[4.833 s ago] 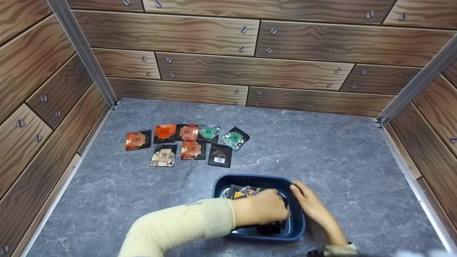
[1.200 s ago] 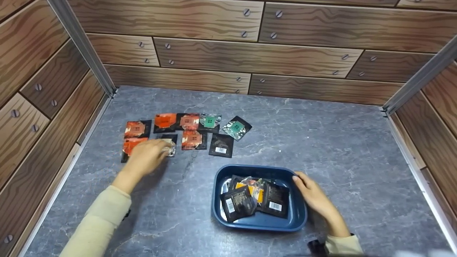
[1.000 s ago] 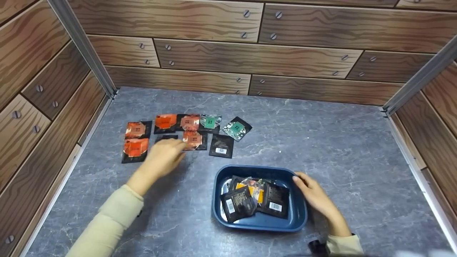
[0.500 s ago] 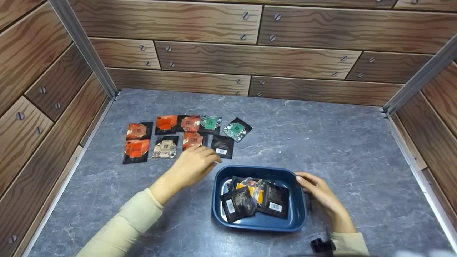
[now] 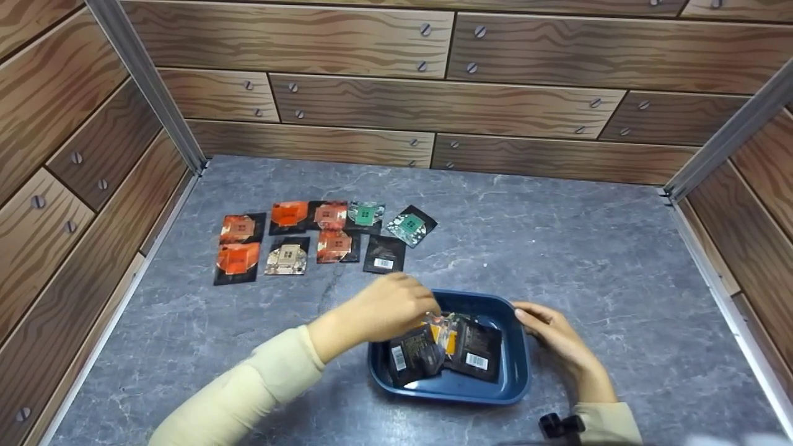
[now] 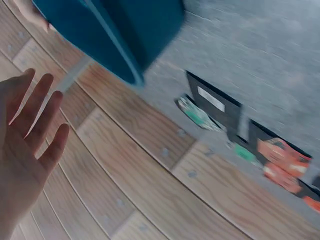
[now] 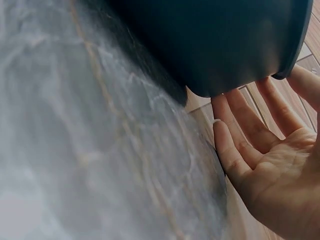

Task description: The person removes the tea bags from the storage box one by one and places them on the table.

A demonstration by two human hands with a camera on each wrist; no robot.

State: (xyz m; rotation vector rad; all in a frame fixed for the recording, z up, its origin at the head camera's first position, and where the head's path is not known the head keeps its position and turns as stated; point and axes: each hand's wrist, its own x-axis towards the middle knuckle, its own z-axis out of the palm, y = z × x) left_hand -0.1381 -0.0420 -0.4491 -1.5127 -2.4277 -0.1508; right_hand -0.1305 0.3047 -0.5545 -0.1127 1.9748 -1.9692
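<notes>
My left hand (image 5: 393, 303) hangs over the left side of a dark blue plastic bin (image 5: 521, 375), holding nothing. Its fingers are spread and loose in the left wrist view. In the bin lie several square black sachets (image 5: 476, 356), two with barcodes up, and an orange-and-clear patch shows between them; the left hand hides part of the pile. My right hand (image 5: 560, 341) is at the bin's right side. Nearly straight fingers (image 7: 282, 107) touch its outer wall in the right wrist view. An orange-fronted sachet (image 5: 237, 260) lies at the left end of the sachets on the table.
More sachets lie flat in two rough rows behind the bin to the left: orange ones (image 5: 289, 215), a beige one (image 5: 288, 255), green ones (image 5: 412, 225) and a barcode-up black one (image 5: 384, 253). Wood-patterned panels (image 5: 347, 99) wall the grey marbled table (image 5: 588, 260).
The left hand left the bin, and an orange sachet now lies at the left front of the rows. Since then that hand has come back rightward over the bin. The right hand stays by the bin.
</notes>
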